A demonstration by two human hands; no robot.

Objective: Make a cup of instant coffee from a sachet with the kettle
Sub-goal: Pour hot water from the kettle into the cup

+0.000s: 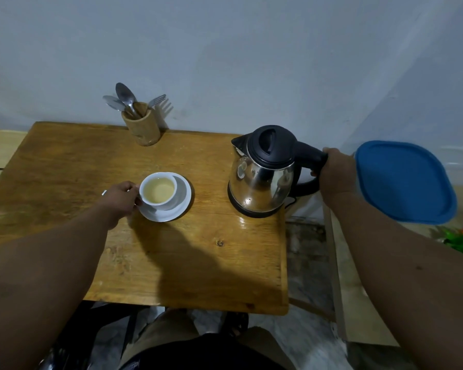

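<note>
Pouring stage, I'd say: right hand [334, 174] grips the kettle [262, 172] handle near the desk's [198, 263] right edge; left hand [122, 197] steadies the cup [158, 192] mid-desk. Next: lift, tilt carefully.

A wooden utensil holder [142, 124] stands upright at the far edge of the wooden counter [64, 166], well beyond the left hand [120, 196]. It holds two spoons [123, 96] and a fork [157, 99]. A blue plastic lid [404, 180] is just right of the right hand [334, 173], off the counter. A green and orange object [460, 239], blurred, lies below it.
</note>
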